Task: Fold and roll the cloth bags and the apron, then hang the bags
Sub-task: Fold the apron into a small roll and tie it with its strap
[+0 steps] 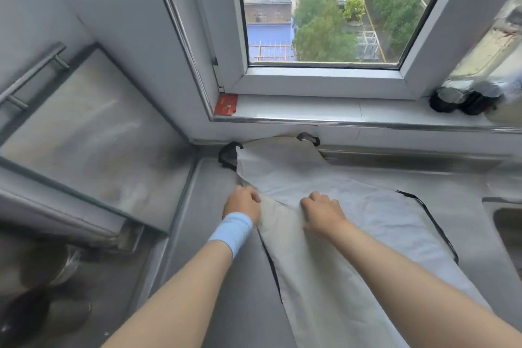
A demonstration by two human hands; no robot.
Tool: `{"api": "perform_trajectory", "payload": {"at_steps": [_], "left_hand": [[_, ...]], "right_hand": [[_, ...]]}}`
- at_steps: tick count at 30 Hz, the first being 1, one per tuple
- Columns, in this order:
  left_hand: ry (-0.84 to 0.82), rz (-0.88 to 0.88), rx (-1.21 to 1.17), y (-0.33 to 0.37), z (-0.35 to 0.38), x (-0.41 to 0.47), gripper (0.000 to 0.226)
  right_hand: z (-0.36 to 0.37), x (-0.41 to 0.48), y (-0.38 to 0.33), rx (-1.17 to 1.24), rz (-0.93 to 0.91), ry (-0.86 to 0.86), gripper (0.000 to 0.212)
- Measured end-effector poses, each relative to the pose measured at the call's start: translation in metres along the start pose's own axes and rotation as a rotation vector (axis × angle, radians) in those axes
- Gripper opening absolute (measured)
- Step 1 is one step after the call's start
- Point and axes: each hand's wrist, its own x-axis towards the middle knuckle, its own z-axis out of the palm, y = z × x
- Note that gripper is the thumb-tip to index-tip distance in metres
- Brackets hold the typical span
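Note:
A pale grey apron (353, 206) with black edging and black straps lies spread on the steel counter (220, 277), its neck loop (308, 138) against the wall under the window. My left hand (243, 203), with a blue wristband, grips the apron's left edge with curled fingers. My right hand (320, 212) grips a raised fold of the fabric just to the right. A black strap (227, 155) curls at the apron's top left. No cloth bags are in view.
A glass-topped hob cover (84, 133) stands tilted at the left. A sink (508, 229) cuts into the counter at the right edge. The windowsill holds a red packet (225, 104) and dark foil-wrapped pipe ends (463, 100). A pot (42, 291) sits low left.

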Motion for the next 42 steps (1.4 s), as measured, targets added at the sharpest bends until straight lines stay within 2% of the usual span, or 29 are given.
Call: {"api": "perform_trajectory", "payload": {"at_steps": [2, 4, 6, 9, 11, 13, 15, 17, 18, 20, 22, 24, 27, 29, 32, 34, 37, 39, 41, 42], "left_hand": [[-0.116, 0.147, 0.128, -0.005, 0.021, -0.010, 0.026], [-0.279, 0.220, 0.299, -0.010, 0.046, -0.017, 0.057], [-0.385, 0.208, 0.434, -0.017, 0.062, -0.018, 0.085], [-0.400, 0.236, 0.587, -0.032, 0.064, -0.007, 0.099], [-0.378, 0.234, 0.648, -0.041, 0.056, 0.003, 0.103], [-0.354, 0.211, 0.699, -0.049, 0.042, 0.019, 0.105], [-0.323, 0.172, 0.790, -0.056, 0.024, 0.033, 0.105], [-0.290, 0.137, 0.852, -0.060, 0.005, 0.041, 0.097], [-0.272, 0.146, 0.851, -0.061, 0.000, 0.042, 0.091], [-0.220, 0.221, 0.767, -0.055, -0.002, 0.037, 0.078], [-0.168, 0.322, 0.593, -0.042, 0.007, 0.027, 0.063], [-0.165, 0.376, 0.415, -0.028, 0.020, 0.018, 0.057], [-0.219, 0.399, 0.309, -0.013, 0.035, 0.008, 0.057], [-0.259, 0.378, 0.318, -0.011, 0.039, 0.007, 0.063], [-0.284, 0.337, 0.369, -0.014, 0.038, 0.012, 0.078], [-0.283, 0.324, 0.427, -0.016, 0.035, 0.016, 0.083], [-0.323, 0.285, 0.489, -0.011, 0.028, 0.023, 0.082], [-0.339, 0.283, 0.513, 0.002, 0.023, 0.026, 0.077], [-0.322, 0.339, 0.426, 0.020, 0.020, 0.028, 0.063], [-0.313, 0.348, 0.298, 0.030, 0.019, 0.028, 0.050]], "right_hand": [[0.014, -0.007, 0.007, -0.036, -0.008, 0.114, 0.042], [0.028, -0.015, 0.012, -0.041, 0.010, 0.190, 0.053], [0.040, -0.022, 0.016, 0.018, 0.043, 0.168, 0.072], [0.048, -0.027, 0.015, 0.054, 0.046, 0.061, 0.088], [0.049, -0.027, 0.007, 0.062, 0.008, 0.034, 0.087], [0.047, -0.022, -0.006, 0.196, -0.041, 0.107, 0.078], [0.042, -0.016, -0.018, 0.389, -0.025, 0.238, 0.066], [0.037, -0.010, -0.023, 0.390, 0.110, 0.337, 0.054], [0.034, -0.008, -0.022, 0.347, 0.206, 0.327, 0.048], [0.030, -0.006, -0.020, 0.303, 0.335, 0.198, 0.041], [0.028, -0.005, -0.018, 0.324, 0.349, 0.120, 0.043], [0.026, -0.003, -0.022, 0.368, 0.334, 0.141, 0.040], [0.025, 0.002, -0.031, 0.442, 0.305, 0.122, 0.017], [0.022, 0.005, -0.037, 0.638, 0.273, 0.072, 0.013], [0.004, 0.011, -0.040, 1.225, 0.349, 0.026, 0.016], [-0.013, 0.013, -0.035, 1.404, 0.379, -0.070, 0.013], [-0.035, 0.013, -0.016, 1.231, 0.285, -0.116, 0.021], [-0.047, 0.014, -0.008, 1.112, 0.184, -0.091, 0.014], [-0.057, 0.015, -0.009, 1.096, 0.071, -0.048, 0.018], [-0.062, 0.016, -0.012, 1.106, 0.031, -0.013, 0.022]]}}
